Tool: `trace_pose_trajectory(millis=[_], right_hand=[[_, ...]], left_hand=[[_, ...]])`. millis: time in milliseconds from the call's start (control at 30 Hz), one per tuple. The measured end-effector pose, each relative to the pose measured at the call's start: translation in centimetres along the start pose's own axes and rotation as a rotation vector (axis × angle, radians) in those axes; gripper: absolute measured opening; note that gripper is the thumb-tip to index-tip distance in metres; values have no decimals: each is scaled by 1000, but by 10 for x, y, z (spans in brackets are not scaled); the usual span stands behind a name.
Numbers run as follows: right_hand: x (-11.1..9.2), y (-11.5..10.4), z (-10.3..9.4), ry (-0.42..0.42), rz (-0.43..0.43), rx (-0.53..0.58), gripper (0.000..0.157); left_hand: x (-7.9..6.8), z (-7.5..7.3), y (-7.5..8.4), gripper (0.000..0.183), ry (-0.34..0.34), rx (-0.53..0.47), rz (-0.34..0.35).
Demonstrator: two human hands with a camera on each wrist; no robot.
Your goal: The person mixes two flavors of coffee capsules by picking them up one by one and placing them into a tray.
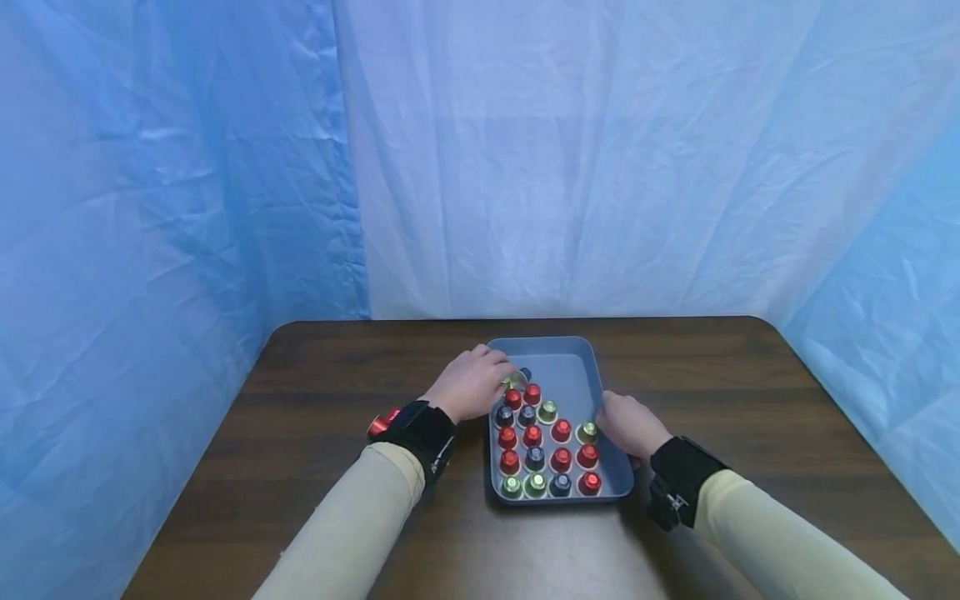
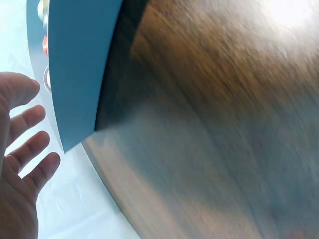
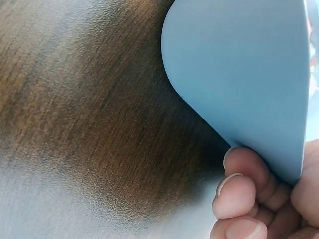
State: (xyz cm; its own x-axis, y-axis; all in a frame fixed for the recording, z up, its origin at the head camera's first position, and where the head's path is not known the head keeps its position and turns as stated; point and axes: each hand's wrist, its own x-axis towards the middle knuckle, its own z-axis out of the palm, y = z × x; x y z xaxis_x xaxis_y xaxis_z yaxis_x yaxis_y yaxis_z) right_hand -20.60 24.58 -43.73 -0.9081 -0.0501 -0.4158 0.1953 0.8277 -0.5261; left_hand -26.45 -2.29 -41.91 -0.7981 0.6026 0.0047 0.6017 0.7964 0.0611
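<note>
A grey-blue tray (image 1: 573,362) holds several coffee capsules: red ones (image 1: 561,430), dark ones (image 1: 535,457) and green ones (image 1: 536,485), mostly in rows. My left hand (image 1: 471,383) reaches over the tray's left edge, fingertips beside a green capsule (image 1: 515,381) that looks tilted. Its fingers (image 2: 37,144) are spread apart in the left wrist view; a small gap shows between one fingertip and a pale capsule rim (image 2: 47,78). My right hand (image 1: 630,425) grips the tray's right side. In the right wrist view, its curled fingers (image 3: 244,169) hook under the tray wall (image 3: 239,74).
The tray lies on a dark wooden table (image 1: 360,375) with rounded back corners. Blue-white sheets (image 1: 570,167) hang behind and at both sides. A red item (image 1: 382,422) sits by the left wrist's black strap (image 1: 420,433).
</note>
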Motion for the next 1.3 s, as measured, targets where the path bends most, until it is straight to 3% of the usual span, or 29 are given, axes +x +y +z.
trace_pose_trajectory(millis=[500,767,1033,1300], right_hand=[[1,-3,2,7,-30,-27,41],[2,-3,4,-1,-11,-22,41],[4,-2,3,0,-13,-15,42],[4,-1,3,-1,-11,-25,45]], left_hand=[[1,3,12,51,-93,56,-9],[-3,0,10,46,-63,62,21],[-2,3,9,35,-43,177,87],[-3,3,8,33,-22,167,106]])
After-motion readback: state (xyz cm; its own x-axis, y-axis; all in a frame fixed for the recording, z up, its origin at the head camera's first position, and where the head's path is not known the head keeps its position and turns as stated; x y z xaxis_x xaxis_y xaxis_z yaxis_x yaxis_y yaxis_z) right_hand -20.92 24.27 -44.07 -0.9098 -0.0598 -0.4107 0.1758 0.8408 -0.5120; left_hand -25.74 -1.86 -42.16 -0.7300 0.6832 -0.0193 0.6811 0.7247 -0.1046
